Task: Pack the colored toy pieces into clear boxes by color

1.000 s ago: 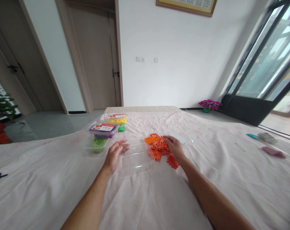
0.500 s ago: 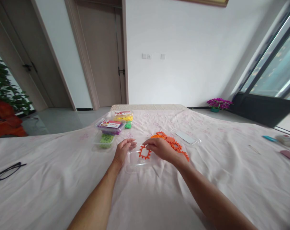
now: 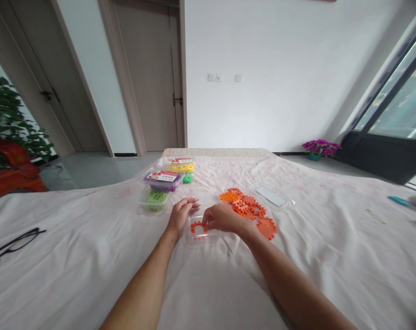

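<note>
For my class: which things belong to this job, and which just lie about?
Likely in use: orange frame at right hand, clear box beside left hand, orange pieces, lid.
Likely lying about: glasses, flowers, plant, perhaps the filled boxes.

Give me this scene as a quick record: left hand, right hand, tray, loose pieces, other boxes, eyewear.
Left hand: at the clear tray's left rim
Right hand: fingertips at an orange frame piece; grip unclear
Clear tray: on the cloth, frame piece within its outline
Loose orange pieces: heaped right of tray
Other boxes: green, purple, yellow
Glasses: far left
</note>
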